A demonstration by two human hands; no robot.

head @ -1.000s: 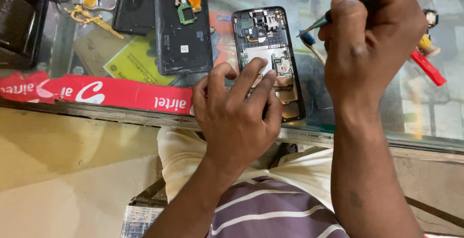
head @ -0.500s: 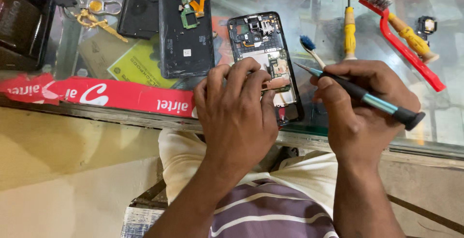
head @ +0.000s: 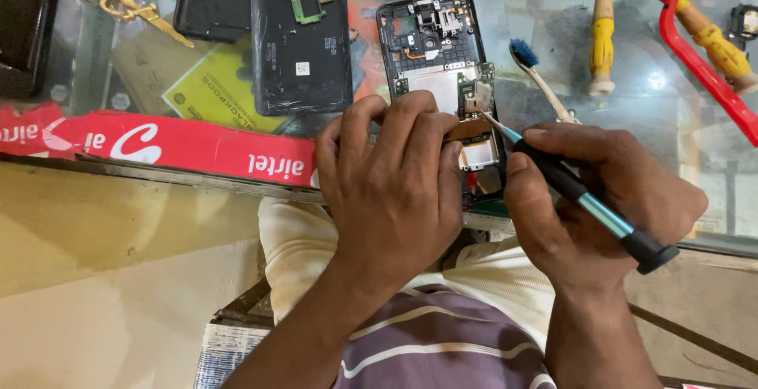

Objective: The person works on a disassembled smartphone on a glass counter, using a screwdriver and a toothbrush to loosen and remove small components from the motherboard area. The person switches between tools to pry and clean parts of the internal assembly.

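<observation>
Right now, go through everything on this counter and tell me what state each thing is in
opened phone: back off, circuit boards exposed, lying flat
left hand: pressing down on the phone's lower half
right hand: gripping the screwdriver
screwdriver: held slanted, tip at the phone's board
back cover: detached, lying beside the phone
blue-bristled brush: lying loose
yellow screwdriver: lying unused
</observation>
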